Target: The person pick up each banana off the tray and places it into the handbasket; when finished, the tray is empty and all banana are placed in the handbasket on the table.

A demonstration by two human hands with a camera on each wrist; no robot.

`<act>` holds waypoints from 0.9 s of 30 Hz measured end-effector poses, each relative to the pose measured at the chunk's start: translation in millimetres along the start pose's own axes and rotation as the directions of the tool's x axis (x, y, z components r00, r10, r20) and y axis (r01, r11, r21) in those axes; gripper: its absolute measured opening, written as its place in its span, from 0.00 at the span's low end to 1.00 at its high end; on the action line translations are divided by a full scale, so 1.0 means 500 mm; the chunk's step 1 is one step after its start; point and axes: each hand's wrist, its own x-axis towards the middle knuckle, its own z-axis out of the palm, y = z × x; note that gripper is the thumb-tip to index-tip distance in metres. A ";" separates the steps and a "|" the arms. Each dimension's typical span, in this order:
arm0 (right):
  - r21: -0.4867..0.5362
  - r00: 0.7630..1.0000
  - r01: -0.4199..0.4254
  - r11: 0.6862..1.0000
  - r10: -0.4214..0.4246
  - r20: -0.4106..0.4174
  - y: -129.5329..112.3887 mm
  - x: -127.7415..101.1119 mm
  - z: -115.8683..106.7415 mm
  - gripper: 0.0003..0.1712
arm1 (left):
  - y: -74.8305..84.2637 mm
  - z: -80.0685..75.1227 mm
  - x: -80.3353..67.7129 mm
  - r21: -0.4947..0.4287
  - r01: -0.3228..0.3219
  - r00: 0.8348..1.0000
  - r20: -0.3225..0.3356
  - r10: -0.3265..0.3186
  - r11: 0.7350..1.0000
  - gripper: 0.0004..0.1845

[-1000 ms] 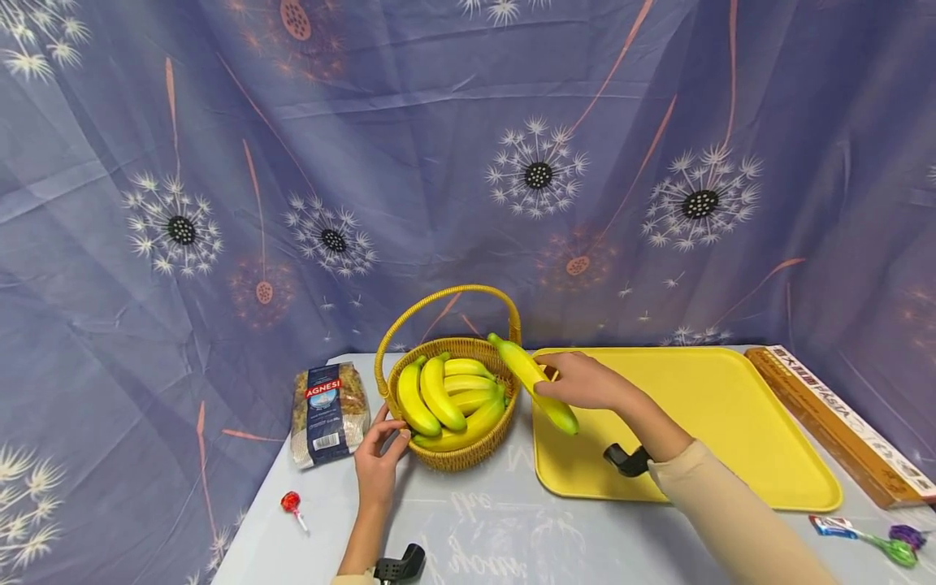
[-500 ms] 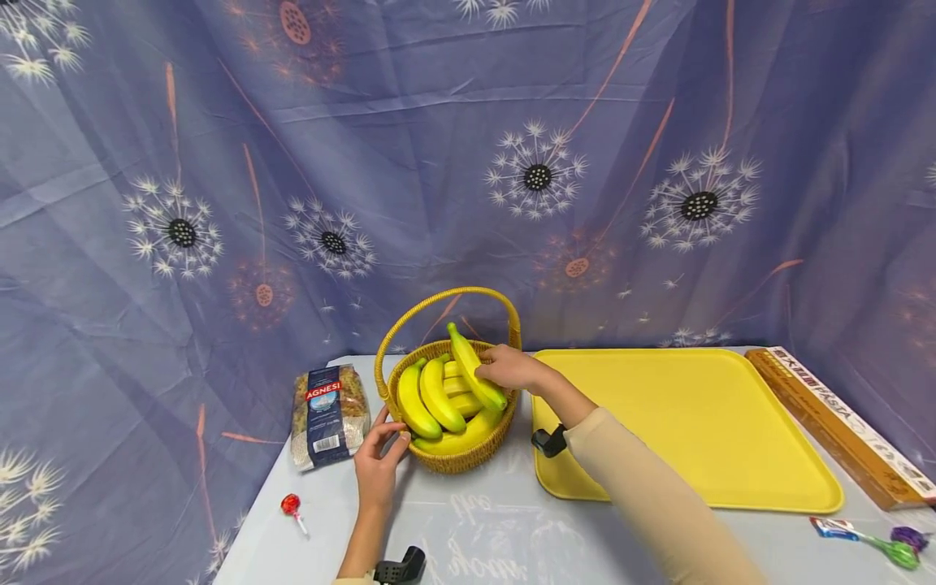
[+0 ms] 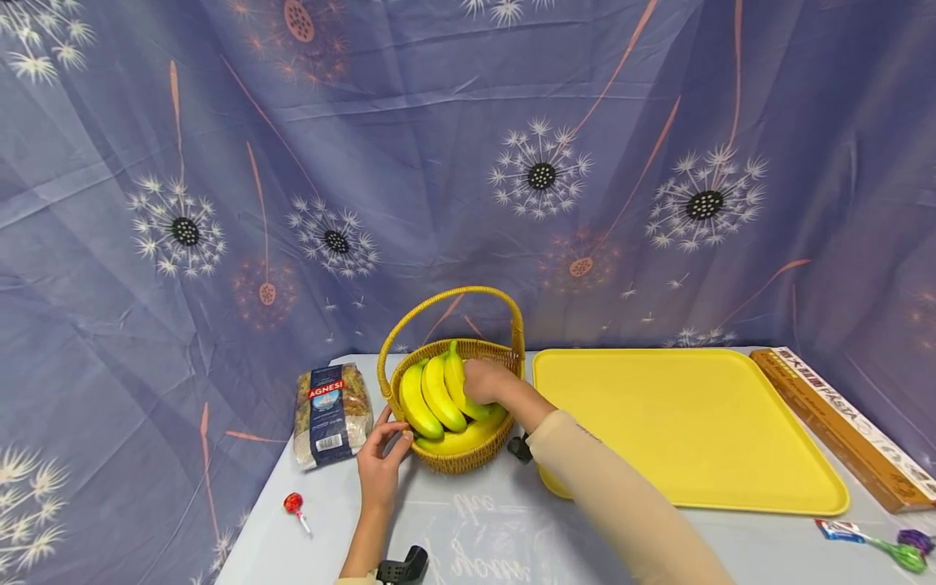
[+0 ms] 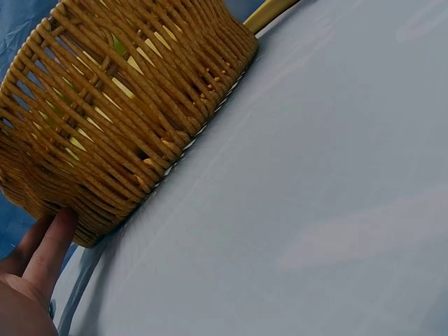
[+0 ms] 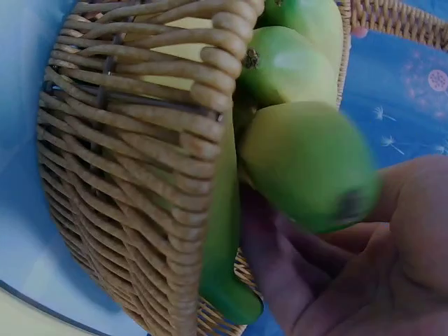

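Note:
A wicker basket (image 3: 457,463) with a tall arched handle stands on the table and holds several yellow bananas with green ends. My right hand (image 3: 488,382) reaches over its right side and grips a banana (image 3: 455,375), lying beside the other bananas (image 3: 441,396). In the right wrist view, that banana's green end (image 5: 308,168) sits between thumb and fingers, close to the basket rim. At the basket's front left, my left hand (image 3: 380,467) touches the outer wall, its fingers (image 4: 50,255) fairly straight against the weave in the left wrist view.
Right of the basket lies a yellow tray (image 3: 680,431), with a long pasta box (image 3: 841,426) along its far side. A bag of pasta (image 3: 332,414) stands left. One red lollipop (image 3: 294,504) lies front left; a green lollipop (image 3: 907,556) lies front right.
My right hand has carried the banana leftward from above the tray's edge and down into the basket among the others. The left hand has stayed at the basket's side.

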 end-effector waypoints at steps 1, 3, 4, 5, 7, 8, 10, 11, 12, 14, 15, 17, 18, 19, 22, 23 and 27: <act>-0.037 1.000 -0.007 0.999 0.006 -0.006 -0.001 0.001 0.001 0.15 | 0.000 0.000 0.000 -0.008 0.005 1.000 0.001 -0.005 1.000 0.09; -0.088 1.000 -0.018 0.996 0.017 -0.021 -0.004 0.004 0.004 0.15 | -0.001 0.001 0.000 -0.016 0.011 1.000 0.000 -0.011 1.000 0.09; -0.101 0.999 -0.023 0.995 0.020 -0.028 -0.005 0.004 0.004 0.16 | -0.001 0.002 0.000 -0.021 0.013 1.000 -0.001 -0.013 1.000 0.09; -0.110 0.999 -0.024 0.994 0.020 -0.034 -0.006 0.005 0.005 0.17 | -0.002 0.002 0.000 -0.023 0.014 1.000 -0.003 -0.014 1.000 0.09; -0.097 0.999 -0.024 0.995 0.019 -0.050 -0.008 0.006 0.005 0.20 | -0.002 0.003 -0.001 -0.022 0.018 1.000 -0.006 -0.018 1.000 0.09; -0.077 0.998 -0.023 0.997 0.019 -0.056 -0.008 0.006 0.004 0.21 | -0.002 0.004 -0.001 -0.023 0.019 1.000 -0.004 -0.019 1.000 0.09; -0.050 0.998 -0.024 0.998 0.021 -0.067 -0.009 0.006 0.003 0.22 | -0.002 0.005 -0.001 -0.022 0.018 1.000 -0.001 -0.018 1.000 0.10; -0.040 0.997 -0.024 0.999 0.021 -0.072 -0.009 0.006 0.004 0.22 | -0.001 0.005 -0.001 -0.020 0.018 1.000 0.000 -0.018 1.000 0.10; -0.034 0.996 -0.023 0.999 0.020 -0.081 -0.009 0.007 0.004 0.22 | -0.001 0.005 -0.001 -0.017 0.018 1.000 0.000 -0.018 1.000 0.10; -0.031 0.996 -0.025 0.999 0.023 -0.090 -0.011 0.006 0.005 0.21 | 0.001 0.005 -0.001 -0.010 0.016 1.000 -0.002 -0.016 1.000 0.10; -0.039 0.995 -0.026 0.999 0.022 -0.095 -0.011 0.007 0.007 0.20 | 0.001 0.005 0.000 -0.004 0.015 1.000 -0.004 -0.015 1.000 0.10; -0.047 0.994 -0.028 0.998 0.023 -0.104 -0.011 0.008 0.010 0.20 | 0.002 0.005 0.001 0.003 0.014 1.000 -0.006 -0.014 1.000 0.09; -0.051 0.994 -0.030 0.998 0.025 -0.108 -0.012 0.009 0.011 0.20 | 0.001 0.005 0.001 0.003 0.014 1.000 -0.005 -0.014 1.000 0.09; -0.052 0.993 -0.033 0.998 0.027 -0.112 -0.011 0.009 0.013 0.20 | 0.001 0.005 0.002 0.001 0.015 1.000 -0.005 -0.015 1.000 0.09; -0.045 0.993 -0.036 0.998 0.030 -0.118 -0.009 0.010 0.017 0.21 | 0.000 0.005 0.001 -0.011 0.023 1.000 -0.003 -0.023 1.000 0.09; -0.040 0.993 -0.035 0.999 0.031 -0.116 -0.007 0.010 0.019 0.21 | -0.001 0.005 0.000 -0.015 0.027 1.000 -0.003 -0.027 1.000 0.09; -0.023 0.994 -0.033 0.999 0.031 -0.105 0.002 0.015 0.020 0.19 | -0.002 0.004 0.000 -0.014 0.031 1.000 -0.001 -0.031 0.999 0.09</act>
